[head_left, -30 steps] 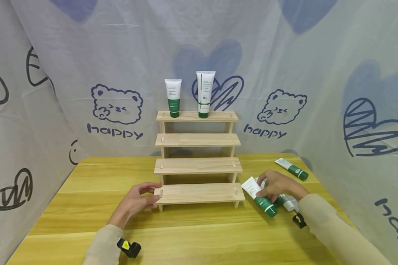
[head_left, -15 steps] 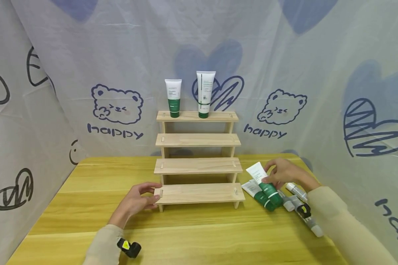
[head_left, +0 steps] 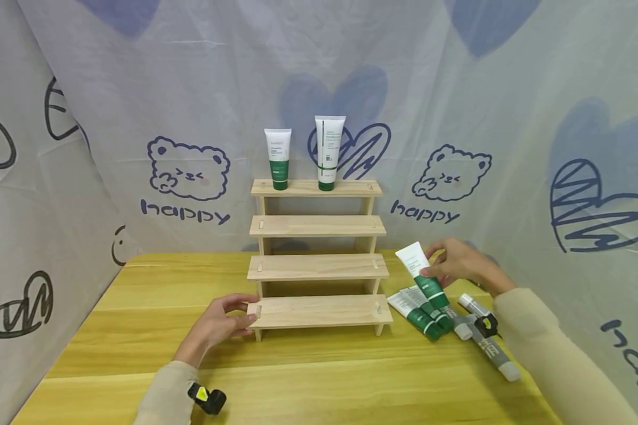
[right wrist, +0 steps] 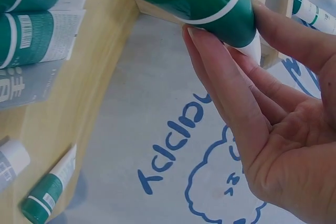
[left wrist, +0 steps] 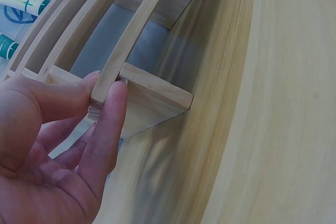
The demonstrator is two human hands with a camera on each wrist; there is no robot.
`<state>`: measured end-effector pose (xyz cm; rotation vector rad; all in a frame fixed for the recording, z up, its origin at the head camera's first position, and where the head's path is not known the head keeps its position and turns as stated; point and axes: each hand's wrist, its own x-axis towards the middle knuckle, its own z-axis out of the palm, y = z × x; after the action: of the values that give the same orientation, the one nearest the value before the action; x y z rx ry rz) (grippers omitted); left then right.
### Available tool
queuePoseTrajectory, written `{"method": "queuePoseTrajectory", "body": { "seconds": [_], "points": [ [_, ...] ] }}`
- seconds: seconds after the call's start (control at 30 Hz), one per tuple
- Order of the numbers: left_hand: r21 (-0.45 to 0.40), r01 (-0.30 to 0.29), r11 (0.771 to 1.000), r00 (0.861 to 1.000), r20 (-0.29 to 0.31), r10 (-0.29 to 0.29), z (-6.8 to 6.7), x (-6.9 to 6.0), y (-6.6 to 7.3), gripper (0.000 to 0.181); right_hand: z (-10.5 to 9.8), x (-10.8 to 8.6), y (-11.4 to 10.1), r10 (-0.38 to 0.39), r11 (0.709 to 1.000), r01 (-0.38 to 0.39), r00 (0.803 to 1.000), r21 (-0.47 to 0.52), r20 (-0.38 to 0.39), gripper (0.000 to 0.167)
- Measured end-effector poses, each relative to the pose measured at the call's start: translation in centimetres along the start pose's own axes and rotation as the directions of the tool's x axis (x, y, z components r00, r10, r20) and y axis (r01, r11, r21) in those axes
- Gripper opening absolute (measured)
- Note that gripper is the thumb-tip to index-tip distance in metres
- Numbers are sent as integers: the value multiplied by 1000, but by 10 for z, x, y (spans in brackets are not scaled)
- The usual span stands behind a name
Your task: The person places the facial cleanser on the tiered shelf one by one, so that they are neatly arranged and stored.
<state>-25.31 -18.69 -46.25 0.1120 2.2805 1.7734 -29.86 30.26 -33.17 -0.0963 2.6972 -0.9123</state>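
My left hand (head_left: 218, 323) pinches the left end of the lowest board of a wooden four-step stand (head_left: 319, 310); in the left wrist view the thumb and fingers grip the board's end (left wrist: 107, 80). My right hand (head_left: 459, 262) holds a white and green squeeze tube (head_left: 429, 288) by its side, tilted with the green cap end lower, above several tubes lying right of the stand. From the right wrist view, thumb and fingers pinch the tube (right wrist: 220, 3) across its green part. Two similar tubes, a shorter one (head_left: 279, 159) and a taller one (head_left: 328, 153), stand on the top step.
Beneath the held tube lie white and green tubes (head_left: 414, 316) and grey tubes with pale caps (head_left: 494, 354). Another green tube (right wrist: 50, 190) lies near the table's far right corner. A patterned curtain (head_left: 191, 88) hangs behind the yellow wood table (head_left: 298, 378).
My right hand has lifted the tube from the pile and raised it up and away from the tubes below. My left hand has stayed on the stand's lowest board.
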Motion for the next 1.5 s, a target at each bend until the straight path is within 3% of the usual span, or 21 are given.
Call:
{"method": "queuePoseTrajectory", "body": {
  "seconds": [0.53, 1.17, 1.5],
  "points": [
    [-10, 5, 1000, 1000, -12, -5, 1, 0, 1, 43, -7, 6, -15, 16, 1000, -15, 997, 18, -82, 60],
    [9, 7, 1000, 1000, -25, -6, 2, 0, 0, 44, -15, 13, -26, 24, 996, -1, 971, 94, -239, 56],
    [17, 13, 1000, 1000, -26, -13, 3, -1, 5, 41, -19, 15, -36, -42, 992, 74, 956, 102, -292, 64]
  ]
}}
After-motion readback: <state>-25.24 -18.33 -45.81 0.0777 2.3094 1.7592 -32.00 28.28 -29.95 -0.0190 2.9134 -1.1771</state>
